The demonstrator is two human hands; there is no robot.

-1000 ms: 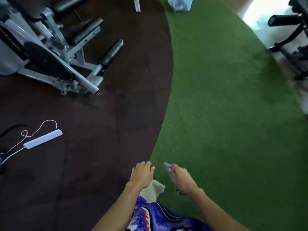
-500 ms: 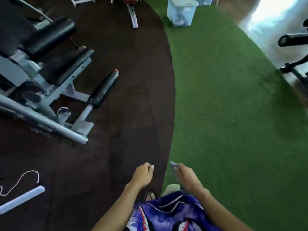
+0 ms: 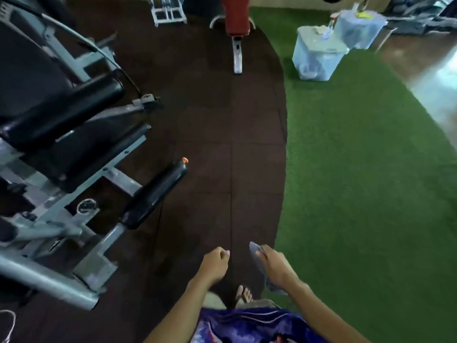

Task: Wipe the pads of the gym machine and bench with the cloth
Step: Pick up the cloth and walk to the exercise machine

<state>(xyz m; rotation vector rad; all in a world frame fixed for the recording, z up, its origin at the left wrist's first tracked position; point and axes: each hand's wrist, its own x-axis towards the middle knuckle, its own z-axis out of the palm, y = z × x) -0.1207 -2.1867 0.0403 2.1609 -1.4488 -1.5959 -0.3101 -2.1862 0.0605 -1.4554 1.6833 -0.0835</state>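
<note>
My right hand (image 3: 277, 267) grips a grey-blue cloth (image 3: 257, 253) low in the view, over the seam between rubber floor and turf. My left hand (image 3: 215, 264) is curled into a loose fist beside it, holding nothing. To the left stands a grey-framed gym machine (image 3: 49, 219) with a black seat pad (image 3: 81, 159), a black roller pad (image 3: 61, 112) above it and a black leg roller (image 3: 155, 194) with an orange end cap. A red-padded bench (image 3: 235, 18) stands at the far end of the dark floor. Both hands are well away from every pad.
Dark rubber tiles (image 3: 217, 134) run down the middle, with green turf (image 3: 371, 181) on the right. Two pale blue lidded bins (image 3: 316, 55) stand on the turf at the back. A white rack (image 3: 168, 11) sits at the top. My sandalled foot (image 3: 243, 294) shows below.
The view has moved forward and tilted up: the machine has slid closer at left, and the red bench and bins have come into sight. Both hands keep the same pose, cloth still in the right.
</note>
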